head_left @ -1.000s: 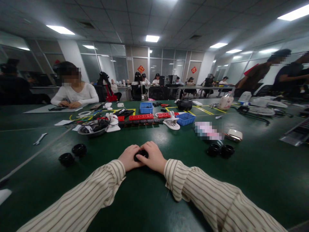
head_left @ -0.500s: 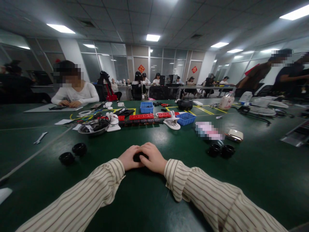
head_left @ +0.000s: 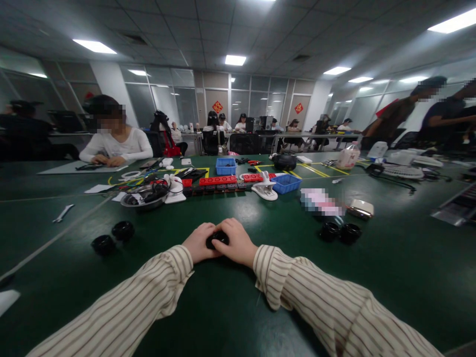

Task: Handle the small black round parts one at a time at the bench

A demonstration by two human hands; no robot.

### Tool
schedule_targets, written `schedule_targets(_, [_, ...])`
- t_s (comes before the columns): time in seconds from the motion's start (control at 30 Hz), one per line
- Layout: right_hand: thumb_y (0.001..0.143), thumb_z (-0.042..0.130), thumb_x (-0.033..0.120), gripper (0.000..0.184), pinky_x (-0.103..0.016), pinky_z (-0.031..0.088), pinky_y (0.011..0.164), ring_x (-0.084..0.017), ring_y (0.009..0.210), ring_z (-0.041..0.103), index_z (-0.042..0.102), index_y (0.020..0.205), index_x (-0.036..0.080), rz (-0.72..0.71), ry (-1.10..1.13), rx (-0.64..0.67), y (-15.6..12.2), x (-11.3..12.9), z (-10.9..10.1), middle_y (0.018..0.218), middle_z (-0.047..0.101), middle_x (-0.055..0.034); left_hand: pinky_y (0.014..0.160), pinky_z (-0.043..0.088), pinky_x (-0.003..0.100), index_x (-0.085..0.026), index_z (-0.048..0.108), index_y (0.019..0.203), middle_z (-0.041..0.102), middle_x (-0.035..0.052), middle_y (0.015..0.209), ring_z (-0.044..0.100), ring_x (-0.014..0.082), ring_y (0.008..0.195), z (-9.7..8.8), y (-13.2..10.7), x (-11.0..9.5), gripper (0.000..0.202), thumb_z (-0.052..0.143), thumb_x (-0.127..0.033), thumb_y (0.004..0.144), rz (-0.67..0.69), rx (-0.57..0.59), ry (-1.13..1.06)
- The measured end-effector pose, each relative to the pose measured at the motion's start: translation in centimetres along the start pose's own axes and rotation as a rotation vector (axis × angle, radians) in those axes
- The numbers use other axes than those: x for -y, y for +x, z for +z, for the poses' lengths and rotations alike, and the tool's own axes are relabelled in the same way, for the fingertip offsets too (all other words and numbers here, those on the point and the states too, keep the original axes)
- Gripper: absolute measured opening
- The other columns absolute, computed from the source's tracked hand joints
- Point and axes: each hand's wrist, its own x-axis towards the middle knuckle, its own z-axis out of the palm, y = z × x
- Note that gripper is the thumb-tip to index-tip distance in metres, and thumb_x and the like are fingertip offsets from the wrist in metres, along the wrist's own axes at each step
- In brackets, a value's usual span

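Both my hands rest together on the green table (head_left: 230, 307), just ahead of me. My left hand (head_left: 198, 241) and my right hand (head_left: 237, 241) have their fingers curled around a small round black part (head_left: 216, 238), which mostly hides between them. Two similar black round parts (head_left: 112, 237) lie to the left of my hands. Two more black parts (head_left: 339, 231) sit to the right. Striped sleeves cover both my forearms.
A metal bowl of cables (head_left: 144, 196), red power strips (head_left: 217, 180), two blue bins (head_left: 285, 182), a white clamp-like device (head_left: 265, 188) and a wrench (head_left: 62, 213) lie further back. A person in white (head_left: 115, 144) sits at the far left; others stand at the right.
My hands have stayed together on the black part, with only small shifts of the fingers. The view has barely moved.
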Motion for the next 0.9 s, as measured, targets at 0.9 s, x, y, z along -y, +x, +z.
schedule_targets(0.9, [0.072,0.066,0.032,0.024,-0.030,0.036,0.076,-0.017,0.083,0.044,0.055,0.084,0.014,0.031,-0.034,-0.020,-0.08,-0.13,0.26,0.083,0.052,-0.0037,0.077,0.042,0.039,-0.015,0.056,0.090,0.055,0.0067,0.088,0.051,0.0255,0.084,0.05,0.03,-0.17,0.038,0.070,-0.035,0.060,-0.037,0.012,0.058])
